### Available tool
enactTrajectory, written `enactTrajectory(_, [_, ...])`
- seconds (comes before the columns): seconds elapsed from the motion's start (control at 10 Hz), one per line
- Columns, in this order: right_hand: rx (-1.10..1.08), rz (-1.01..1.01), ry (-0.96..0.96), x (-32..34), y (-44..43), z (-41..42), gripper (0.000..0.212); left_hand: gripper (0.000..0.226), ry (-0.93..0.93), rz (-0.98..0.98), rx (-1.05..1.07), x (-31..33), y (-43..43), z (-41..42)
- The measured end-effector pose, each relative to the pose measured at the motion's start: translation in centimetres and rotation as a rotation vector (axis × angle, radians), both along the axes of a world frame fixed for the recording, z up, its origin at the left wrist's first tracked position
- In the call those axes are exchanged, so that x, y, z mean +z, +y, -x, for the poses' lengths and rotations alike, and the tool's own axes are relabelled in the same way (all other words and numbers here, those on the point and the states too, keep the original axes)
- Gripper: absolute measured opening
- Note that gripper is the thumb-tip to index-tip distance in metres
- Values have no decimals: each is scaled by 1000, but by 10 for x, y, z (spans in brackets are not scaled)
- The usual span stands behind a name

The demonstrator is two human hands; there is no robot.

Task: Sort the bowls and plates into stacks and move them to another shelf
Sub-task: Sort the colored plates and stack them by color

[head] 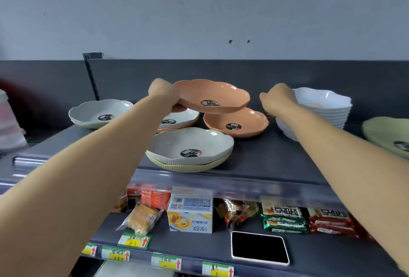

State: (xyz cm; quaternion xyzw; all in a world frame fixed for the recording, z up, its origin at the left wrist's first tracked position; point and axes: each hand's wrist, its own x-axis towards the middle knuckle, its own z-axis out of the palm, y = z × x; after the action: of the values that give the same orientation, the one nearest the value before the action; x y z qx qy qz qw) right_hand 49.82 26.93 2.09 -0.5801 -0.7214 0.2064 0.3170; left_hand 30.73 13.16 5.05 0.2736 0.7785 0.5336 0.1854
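My left hand (pixel 163 93) grips the rim of an orange plate (pixel 213 95) and holds it tilted above the top shelf (pixel 276 155). Beneath it lie a second orange plate (pixel 236 122) and a grey plate on an orange one (pixel 177 119). Nearer the front edge a grey plate rests on a pale yellow one (pixel 190 146). At the far left is another grey plate (pixel 99 111). My right hand (pixel 280 99) rests at the left rim of a stack of white bowls (pixel 323 106); whether it grips the stack I cannot tell.
A pale green plate (pixel 387 132) lies at the right edge of the top shelf. The lower shelf carries snack packets, a biscuit box (pixel 190 213) and a dark-screened tablet (pixel 260 248). Price tags line its front edge. A wall stands behind.
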Motion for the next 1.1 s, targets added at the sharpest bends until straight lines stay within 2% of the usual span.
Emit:
enactTrajectory(0.1, [57,-6,8,-1,-7,8,18,37,-28,24,5,-10,11,-3])
enactTrajectory(0.2, [117,-16,-15,-2,-12,16,25,29,-40,23,4,-22,20,1])
enactTrajectory(0.4, [175,-43,-71,-3,-2,20,32,32,-120,99,-21,-41,45,-3])
enactTrajectory(0.5, [208,-51,-84,-3,0,27,33,31,-93,144,-92,-48,52,-2])
enactTrajectory(0.6, [252,-46,-92,-3,-3,37,34,29,-45,165,-49,-47,48,5])
enactTrajectory(0.7, [311,-30,-84,-4,-10,51,19,31,124,204,-123,-39,32,17])
enactTrajectory(0.8, [382,-15,-66,-1,-20,72,10,25,318,329,-135,-30,17,33])
enactTrajectory(1.0, [498,22,-111,2,-42,129,24,18,356,368,-41,-28,-36,82])
enactTrajectory(1.1, [554,85,-207,0,-54,150,23,4,365,401,-4,-30,-61,98])
